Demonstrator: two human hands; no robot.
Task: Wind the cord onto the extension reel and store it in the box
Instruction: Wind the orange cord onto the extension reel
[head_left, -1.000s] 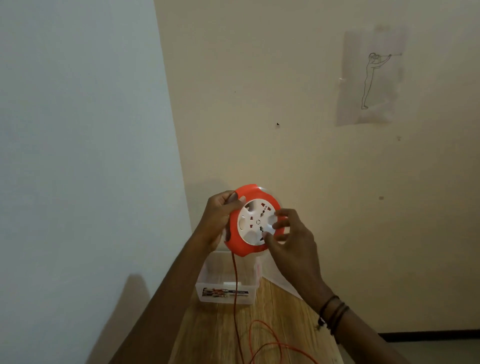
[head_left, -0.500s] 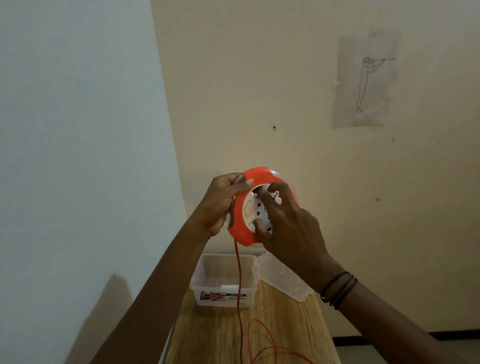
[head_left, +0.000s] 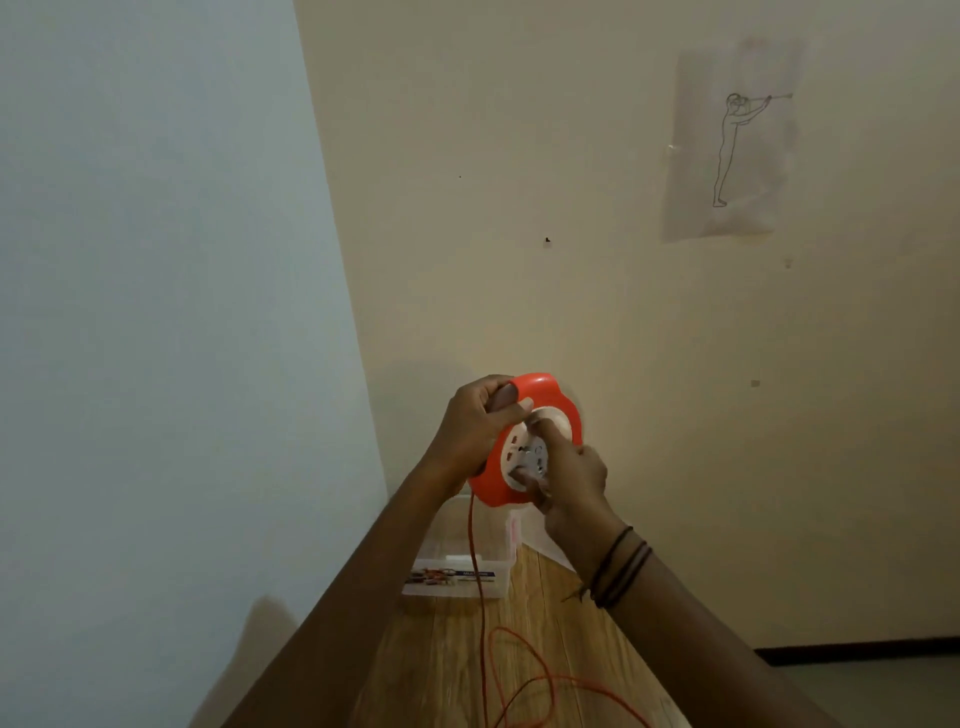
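Winding the cord (head_left: 474, 551) onto the reel (head_left: 540, 391).
Your left hand (head_left: 475, 422) grips the rim; right fingers (head_left: 545, 435) clench the hub—next, crank in the tabletop (head_left: 441, 654) slack.

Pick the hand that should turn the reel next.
Right. The right hand already has its fingers on the white hub of the reel, while the left hand grips the orange rim to steady it. Loose cord hangs below.
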